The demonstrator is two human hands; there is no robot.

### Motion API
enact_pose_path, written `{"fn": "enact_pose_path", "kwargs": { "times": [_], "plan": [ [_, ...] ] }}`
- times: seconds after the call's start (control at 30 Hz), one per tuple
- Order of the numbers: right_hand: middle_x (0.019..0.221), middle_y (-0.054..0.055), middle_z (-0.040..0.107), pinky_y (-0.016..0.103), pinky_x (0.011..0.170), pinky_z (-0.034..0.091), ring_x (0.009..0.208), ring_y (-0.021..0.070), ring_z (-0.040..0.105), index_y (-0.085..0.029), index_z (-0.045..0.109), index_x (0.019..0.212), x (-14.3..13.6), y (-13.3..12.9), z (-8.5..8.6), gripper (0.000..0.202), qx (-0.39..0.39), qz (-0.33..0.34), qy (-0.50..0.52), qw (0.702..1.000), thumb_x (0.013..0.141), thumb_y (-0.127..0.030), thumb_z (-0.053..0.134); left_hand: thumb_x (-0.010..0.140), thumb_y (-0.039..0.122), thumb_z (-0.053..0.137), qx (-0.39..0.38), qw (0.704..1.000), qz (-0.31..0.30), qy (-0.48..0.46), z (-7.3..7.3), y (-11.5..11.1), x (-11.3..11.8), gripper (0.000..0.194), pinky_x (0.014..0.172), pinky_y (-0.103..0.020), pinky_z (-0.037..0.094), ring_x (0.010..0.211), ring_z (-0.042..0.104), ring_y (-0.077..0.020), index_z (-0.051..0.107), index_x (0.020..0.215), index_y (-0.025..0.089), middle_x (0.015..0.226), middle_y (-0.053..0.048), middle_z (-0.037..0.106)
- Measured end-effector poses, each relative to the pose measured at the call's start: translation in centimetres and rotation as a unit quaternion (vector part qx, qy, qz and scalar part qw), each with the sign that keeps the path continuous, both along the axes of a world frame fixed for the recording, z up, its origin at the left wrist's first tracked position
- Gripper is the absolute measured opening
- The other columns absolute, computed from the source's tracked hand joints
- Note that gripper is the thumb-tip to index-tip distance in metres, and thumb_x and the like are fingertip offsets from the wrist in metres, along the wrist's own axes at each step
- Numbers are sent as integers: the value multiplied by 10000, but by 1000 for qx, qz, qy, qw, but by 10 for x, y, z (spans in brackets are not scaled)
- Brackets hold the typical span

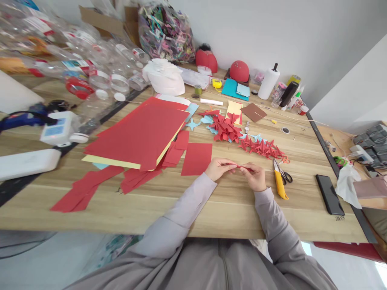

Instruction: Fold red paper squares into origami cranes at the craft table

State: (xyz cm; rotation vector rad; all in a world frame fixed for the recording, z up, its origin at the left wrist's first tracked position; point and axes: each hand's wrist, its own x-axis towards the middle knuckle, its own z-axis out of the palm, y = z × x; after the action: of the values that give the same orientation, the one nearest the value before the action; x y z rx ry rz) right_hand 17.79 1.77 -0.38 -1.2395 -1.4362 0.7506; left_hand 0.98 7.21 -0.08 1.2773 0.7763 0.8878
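Note:
Between my left hand [219, 168] and my right hand [254, 175] is a small folded piece of red paper [237, 165], seen nearly edge-on. Both hands pinch it at its ends, just above the table; the fingers hide most of it. Left of my left hand lies a flat red paper square [197, 159]. Beyond my hands sits a pile of folded red paper stars [227, 128], with more red stars [263, 147] trailing to the right and a light blue star [192, 124] at the left. A yellow utility knife [280, 183] and black-handled scissors [286, 175] lie right of my right hand.
Large red sheets [142, 131] are stacked at the left, with cut red strips [81, 187] in front. Plastic bottles [99, 76] crowd the far left. A white bag [165, 76], a yellow tape measure [217, 83] and a white roll [269, 82] stand behind. A phone [329, 194] lies right.

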Motion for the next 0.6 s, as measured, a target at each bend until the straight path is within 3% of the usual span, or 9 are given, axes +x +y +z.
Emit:
{"fn": "enact_pose_path", "kwargs": {
  "times": [0.33,0.6],
  "plan": [
    [691,34,679,270,577,497,602,145,607,-209,728,793,-1,1,0,170,0,6,7,1000,772,-370,677,677,464,721,15,1000,-4,1,5,-1,-2,351,601,-281,545,567,644,-160,730,746,120,630,-56,706],
    [665,27,668,272,571,499,581,142,603,-209,725,771,0,1,1,170,-1,4,11,1000,768,-374,683,708,496,685,7,1000,-3,-10,-5,2,-1,397,625,-286,540,679,667,-183,741,812,117,771,-81,736]
  ]
}}
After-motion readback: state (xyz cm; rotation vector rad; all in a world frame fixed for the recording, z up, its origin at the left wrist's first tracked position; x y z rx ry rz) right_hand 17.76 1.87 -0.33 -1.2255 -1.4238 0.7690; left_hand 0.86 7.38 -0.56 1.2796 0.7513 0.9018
